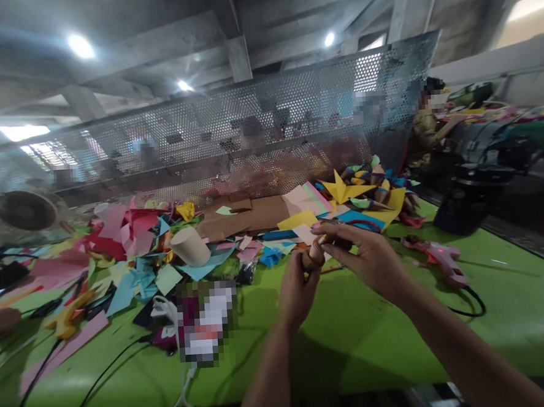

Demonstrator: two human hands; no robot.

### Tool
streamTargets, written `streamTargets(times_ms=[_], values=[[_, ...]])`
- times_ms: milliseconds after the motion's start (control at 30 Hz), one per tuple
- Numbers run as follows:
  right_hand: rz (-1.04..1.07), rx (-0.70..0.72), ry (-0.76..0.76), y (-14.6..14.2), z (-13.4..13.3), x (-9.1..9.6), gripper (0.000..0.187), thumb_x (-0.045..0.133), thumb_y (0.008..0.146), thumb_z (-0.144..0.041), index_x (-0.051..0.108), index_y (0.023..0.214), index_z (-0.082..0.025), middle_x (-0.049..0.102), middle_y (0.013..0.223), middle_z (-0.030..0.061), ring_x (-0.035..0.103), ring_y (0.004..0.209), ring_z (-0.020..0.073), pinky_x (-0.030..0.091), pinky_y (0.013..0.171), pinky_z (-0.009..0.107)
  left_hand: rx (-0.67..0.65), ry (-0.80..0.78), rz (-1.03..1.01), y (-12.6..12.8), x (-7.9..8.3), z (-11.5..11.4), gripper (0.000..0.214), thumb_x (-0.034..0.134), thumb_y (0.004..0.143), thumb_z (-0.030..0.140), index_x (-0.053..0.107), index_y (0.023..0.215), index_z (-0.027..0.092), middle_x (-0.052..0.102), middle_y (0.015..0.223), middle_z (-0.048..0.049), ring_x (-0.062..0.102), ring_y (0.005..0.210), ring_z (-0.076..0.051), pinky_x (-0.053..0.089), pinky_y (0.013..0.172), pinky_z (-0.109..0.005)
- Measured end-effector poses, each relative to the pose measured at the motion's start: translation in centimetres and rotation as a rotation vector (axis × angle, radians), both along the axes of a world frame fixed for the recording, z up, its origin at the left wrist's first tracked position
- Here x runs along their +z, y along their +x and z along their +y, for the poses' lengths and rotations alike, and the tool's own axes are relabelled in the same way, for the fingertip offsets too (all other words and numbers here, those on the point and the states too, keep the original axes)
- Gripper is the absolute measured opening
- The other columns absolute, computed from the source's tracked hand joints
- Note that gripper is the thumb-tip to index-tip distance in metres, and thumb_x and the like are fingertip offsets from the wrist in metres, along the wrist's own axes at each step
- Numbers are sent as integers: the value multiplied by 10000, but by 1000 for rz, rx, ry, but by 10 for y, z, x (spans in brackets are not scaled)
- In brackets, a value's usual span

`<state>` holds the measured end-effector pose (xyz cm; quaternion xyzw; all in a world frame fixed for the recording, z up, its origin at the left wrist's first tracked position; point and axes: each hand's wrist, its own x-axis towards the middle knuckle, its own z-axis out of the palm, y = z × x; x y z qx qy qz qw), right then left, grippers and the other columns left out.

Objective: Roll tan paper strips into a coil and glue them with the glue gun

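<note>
Pinching a small tan, rolled, paper-like piece (318, 247) between their fingertips, the left hand (298, 288) and right hand (364, 247) could crush it by oversqueezing or let it unroll by slackening.

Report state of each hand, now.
Left hand: closed, holding a small tan roll.
Right hand: partly curled at the roll's upper end; whether it grips cannot be told.

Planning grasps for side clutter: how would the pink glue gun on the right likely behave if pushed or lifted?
The pink glue gun looks like hard plastic, so likely stiff in the grip. Its angular shape probably makes it slide or pivot rather than roll on the smooth-looking green tabletop. The black cord at its handle may drag or tug when lifted.
</note>
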<state>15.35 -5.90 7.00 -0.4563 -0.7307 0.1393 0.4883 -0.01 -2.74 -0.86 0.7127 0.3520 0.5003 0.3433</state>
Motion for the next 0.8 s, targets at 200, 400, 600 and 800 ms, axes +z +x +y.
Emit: streamTargets(times_ms=[200, 400, 600, 800], values=[[25, -21, -46, -3, 2, -2, 211, 589, 873, -265, 671, 1065, -234, 732, 951, 37, 679, 861, 195, 531, 751, 294, -14, -47, 6, -2, 3, -2, 164, 547, 863, 219, 518, 1024, 207, 553, 958, -24, 502, 861, -159, 412, 773, -264], [-7, -56, -65, -6, 1, -4, 191, 593, 852, -252, 673, 1025, -230, 736, 895, 23, 680, 796, 184, 513, 707, 273, -78, -165, -98, -4, 10, -8, 343, 603, 848, 456, 498, 1055, 204, 556, 937, -16, 509, 837, -161, 423, 759, -262], [-30, -7, -84, -13, -2, -4, 153, 606, 856, -253, 678, 989, -228, 744, 853, 12, 689, 764, 175, 499, 693, 261, 46, -175, 9, -4, 13, -11, 350, 579, 849, 538, 465, 893, 210, 408, 730, 47, 404, 694, -129, 350, 639, -237], [-69, -21, -100, -14, -1, -5, 175, 605, 858, -256, 693, 1008, -233, 760, 923, 30, 700, 798, 195, 510, 708, 287, 113, -217, 67, -3, 17, -11, 382, 477, 886, 597, 453, 868, 216, 434, 724, 41, 426, 682, -136, 344, 616, -247]])
